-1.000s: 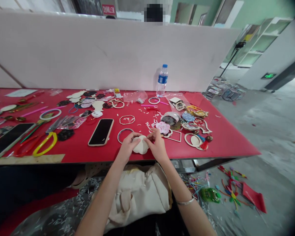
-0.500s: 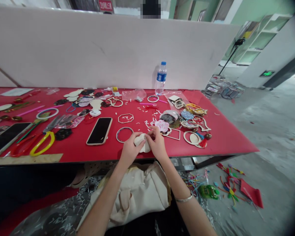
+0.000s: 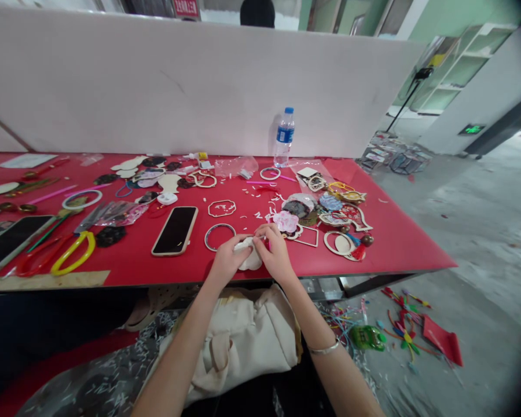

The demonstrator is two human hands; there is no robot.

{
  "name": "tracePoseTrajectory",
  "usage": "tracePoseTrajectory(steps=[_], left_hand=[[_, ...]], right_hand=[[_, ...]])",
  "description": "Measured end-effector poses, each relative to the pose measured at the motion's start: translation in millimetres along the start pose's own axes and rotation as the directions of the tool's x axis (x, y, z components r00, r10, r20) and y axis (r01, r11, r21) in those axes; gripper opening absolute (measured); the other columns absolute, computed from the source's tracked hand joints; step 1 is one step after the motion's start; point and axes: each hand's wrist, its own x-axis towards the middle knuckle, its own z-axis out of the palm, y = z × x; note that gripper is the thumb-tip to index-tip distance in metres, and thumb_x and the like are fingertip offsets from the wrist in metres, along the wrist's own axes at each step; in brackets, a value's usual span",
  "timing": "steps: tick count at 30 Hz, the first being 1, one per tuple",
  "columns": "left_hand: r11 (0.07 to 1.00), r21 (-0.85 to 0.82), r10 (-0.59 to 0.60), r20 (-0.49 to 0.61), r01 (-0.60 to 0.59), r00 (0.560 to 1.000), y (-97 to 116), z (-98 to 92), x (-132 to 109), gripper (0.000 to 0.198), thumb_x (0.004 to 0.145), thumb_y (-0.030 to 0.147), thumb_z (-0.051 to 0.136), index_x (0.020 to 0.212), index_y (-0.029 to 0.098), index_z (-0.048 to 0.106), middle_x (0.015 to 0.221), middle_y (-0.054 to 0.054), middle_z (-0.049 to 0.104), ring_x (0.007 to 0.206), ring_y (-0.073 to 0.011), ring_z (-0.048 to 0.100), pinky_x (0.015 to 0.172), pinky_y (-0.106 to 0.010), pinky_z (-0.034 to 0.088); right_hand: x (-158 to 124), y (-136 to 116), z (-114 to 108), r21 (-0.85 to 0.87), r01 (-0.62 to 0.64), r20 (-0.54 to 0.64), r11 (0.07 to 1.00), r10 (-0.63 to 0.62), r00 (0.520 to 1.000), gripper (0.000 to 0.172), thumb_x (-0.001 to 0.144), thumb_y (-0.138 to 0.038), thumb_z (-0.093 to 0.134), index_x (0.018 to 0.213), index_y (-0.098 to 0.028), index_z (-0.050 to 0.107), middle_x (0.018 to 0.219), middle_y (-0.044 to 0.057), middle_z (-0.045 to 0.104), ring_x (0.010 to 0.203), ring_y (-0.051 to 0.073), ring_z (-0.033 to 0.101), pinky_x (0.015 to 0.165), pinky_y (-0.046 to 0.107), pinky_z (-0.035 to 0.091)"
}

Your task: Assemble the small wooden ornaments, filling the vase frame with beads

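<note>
Two bare hands at a red table (image 3: 399,243), head view; clock directions are taken from the pale scalloped piece (image 3: 250,262). The piece lies between the hands, just above the table's near edge. The left hand (image 3: 228,259) clamps it from nine o'clock, thumb across the face. The right hand (image 3: 274,250) meets its edge at two o'clock, fingers bent — whether they close on it cannot be told. Surroundings: at ten o'clock, a ring (image 3: 205,238) near the left hand, with a phone (image 3: 175,231) beyond; at eleven, an octagonal frame (image 3: 222,201); just past twelve, well apart, an upright water bottle (image 3: 283,139). Between one and two lies a pink flower-shaped piece (image 3: 285,221); at three, a red tassel (image 3: 358,253). Yellow-handled scissors (image 3: 53,267) lie at nine — well apart; a cream bag (image 3: 260,341) rests at six.
</note>
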Motion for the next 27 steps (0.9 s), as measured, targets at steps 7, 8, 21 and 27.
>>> tracePoseTrajectory(steps=[7, 8, 21, 27], left_hand=[[1.0, -0.008, -0.001, 0.004, 0.001, 1.0, 4, -1.0, -1, 0.029, 0.069, 0.035, 0.065, 0.092, 0.017, 0.067, 0.092, -0.005, 0.072, 0.086, -0.0224, 0.063, 0.081, -0.031, 0.048], [1.0, -0.007, 0.0, 0.004, 0.0, 1.0, 4, -1.0, -1, 0.029, 0.069, 0.035, 0.065, 0.092, 0.017, 0.067, 0.091, -0.005, 0.071, 0.085, -0.0222, 0.063, 0.081, -0.03, 0.048], [0.993, -0.11, -0.041, -0.086, 0.031, 0.995, -11, 2.9, 1, 0.027, 0.08, 0.042, 0.058, 0.079, 0.017, 0.067, 0.075, -0.001, 0.066, 0.072, -0.0165, 0.058, 0.063, -0.023, 0.041], [1.0, -0.015, -0.006, -0.155, 0.004, 0.988, -7, 1.1, -3, 0.026, 0.08, 0.042, 0.056, 0.077, 0.017, 0.065, 0.069, 0.0, 0.064, 0.067, -0.0156, 0.056, 0.063, -0.023, 0.04]], right_hand=[[0, 0, 0, -0.014, -0.007, 0.018, 1.0, 0.008, 1.0, 0.006, 0.086, -0.022, 0.05, 0.083, -0.021, 0.054, 0.093, 0.005, 0.054, 0.093, 0.017, 0.054, 0.086, 0.032, 0.045], [0, 0, 0, -0.013, -0.005, 0.016, 1.0, 0.005, 1.0, 0.006, 0.086, -0.022, 0.05, 0.083, -0.021, 0.054, 0.093, 0.005, 0.054, 0.093, 0.017, 0.054, 0.086, 0.032, 0.045], [-3, -5, 3, -0.139, 0.008, 0.05, 0.99, -0.001, 0.999, 0.009, 0.089, -0.024, 0.048, 0.083, -0.021, 0.054, 0.089, 0.004, 0.056, 0.085, 0.017, 0.054, 0.078, 0.03, 0.044], [-6, -5, 5, -0.361, 0.022, 0.018, 0.932, -0.017, 1.0, 0.013, 0.091, -0.027, 0.048, 0.085, -0.021, 0.057, 0.089, 0.005, 0.061, 0.088, 0.02, 0.055, 0.085, 0.034, 0.037]])
